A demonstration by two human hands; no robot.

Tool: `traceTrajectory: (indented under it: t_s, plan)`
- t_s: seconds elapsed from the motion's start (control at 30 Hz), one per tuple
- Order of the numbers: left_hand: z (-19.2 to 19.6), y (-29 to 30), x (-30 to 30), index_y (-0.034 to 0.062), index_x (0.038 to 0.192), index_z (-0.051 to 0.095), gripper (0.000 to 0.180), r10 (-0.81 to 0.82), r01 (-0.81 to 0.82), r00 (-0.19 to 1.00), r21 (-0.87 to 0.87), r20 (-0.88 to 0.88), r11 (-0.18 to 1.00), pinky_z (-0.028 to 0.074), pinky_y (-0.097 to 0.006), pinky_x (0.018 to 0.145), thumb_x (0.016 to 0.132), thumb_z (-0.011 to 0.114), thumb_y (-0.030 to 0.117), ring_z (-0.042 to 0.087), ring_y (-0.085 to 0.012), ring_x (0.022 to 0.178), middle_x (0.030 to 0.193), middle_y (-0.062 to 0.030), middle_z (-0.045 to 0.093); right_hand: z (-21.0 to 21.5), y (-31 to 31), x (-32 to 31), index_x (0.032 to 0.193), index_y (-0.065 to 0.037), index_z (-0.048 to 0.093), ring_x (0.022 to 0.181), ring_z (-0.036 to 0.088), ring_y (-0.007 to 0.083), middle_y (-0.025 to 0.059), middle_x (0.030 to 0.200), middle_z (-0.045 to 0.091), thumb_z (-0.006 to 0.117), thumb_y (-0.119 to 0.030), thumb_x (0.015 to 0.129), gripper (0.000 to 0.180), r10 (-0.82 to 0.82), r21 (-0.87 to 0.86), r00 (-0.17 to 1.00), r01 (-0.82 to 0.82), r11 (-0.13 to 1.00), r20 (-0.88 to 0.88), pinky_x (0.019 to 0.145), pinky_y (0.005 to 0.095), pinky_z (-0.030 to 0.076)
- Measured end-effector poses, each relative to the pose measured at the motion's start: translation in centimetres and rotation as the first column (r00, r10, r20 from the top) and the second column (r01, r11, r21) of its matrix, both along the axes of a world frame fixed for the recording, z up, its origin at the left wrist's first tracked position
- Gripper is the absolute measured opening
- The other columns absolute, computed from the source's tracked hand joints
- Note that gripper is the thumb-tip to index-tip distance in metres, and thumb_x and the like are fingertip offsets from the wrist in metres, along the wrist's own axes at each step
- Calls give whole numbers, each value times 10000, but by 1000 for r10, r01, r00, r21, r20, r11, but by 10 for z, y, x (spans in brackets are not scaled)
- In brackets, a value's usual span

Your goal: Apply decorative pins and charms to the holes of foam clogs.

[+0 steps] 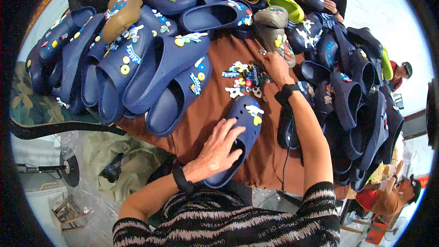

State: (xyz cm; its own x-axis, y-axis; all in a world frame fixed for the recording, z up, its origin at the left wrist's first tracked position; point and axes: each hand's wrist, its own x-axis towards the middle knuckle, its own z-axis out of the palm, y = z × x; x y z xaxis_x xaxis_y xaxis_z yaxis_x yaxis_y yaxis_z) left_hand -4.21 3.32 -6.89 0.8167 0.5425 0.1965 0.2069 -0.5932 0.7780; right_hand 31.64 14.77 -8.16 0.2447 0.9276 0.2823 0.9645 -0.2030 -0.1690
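In front of me a navy clog [245, 128] lies with its toe pointing away, a white-and-yellow charm [254, 113] on its top. My left hand [215, 153] rests over the clog's opening and side, fingers spread. Farther off and to the right, my right hand [277, 69] reaches past a small heap of colourful shoe charms [242, 77]. Its fingertips are drawn together by an olive clog [280, 43], at a tiny pale piece too small to name. Several charms sit on that olive clog as well.
Navy clogs with charms [180, 66] are piled at the left, with a tan clog [121, 16] on top. More dark clogs [350, 96] crowd the right side. A lime clog [280, 0] lies at the back. Brown cloth [183, 139] covers the table. Other people stand beyond it.
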Motion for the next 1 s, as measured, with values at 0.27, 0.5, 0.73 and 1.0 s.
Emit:
traceTrajectory:
  t_s: [0.27,0.5,0.73,1.0]
  plan:
    - [4,-1,0,78,1394,434,636,-21,17,998,-73,-51,997,302,-526,1170,825,712,131,281,-461,1419,1498,-213,314,-41,59,31,1260,-113,580,944,697,396,198,1131,622,480,-104,957,320,40,-204,971,8,979,234,756,482,580]
    - [9,1,0,73,1391,445,621,-28,24,999,-78,-44,997,296,-519,1173,831,709,130,283,-452,1421,1495,-213,326,-53,47,38,1088,-39,593,910,668,455,285,968,640,494,-29,880,230,20,-87,993,-10,996,113,764,520,563]
    - [8,2,-1,66,1381,460,576,2,-2,1000,-14,29,1000,328,-480,1153,847,675,70,364,-427,1380,1475,-211,368,-23,-14,6,1035,-16,659,974,661,428,254,963,690,604,-43,799,244,28,-157,954,-78,985,-299,841,489,520]
    - [-2,5,-2,38,1382,469,477,45,-37,996,-108,76,994,315,-441,1163,920,407,-67,392,-421,1379,1462,-241,389,-4,-71,-39,1111,-58,697,1015,650,434,241,1052,690,602,-138,888,255,235,5,887,-254,967,-399,872,515,513]
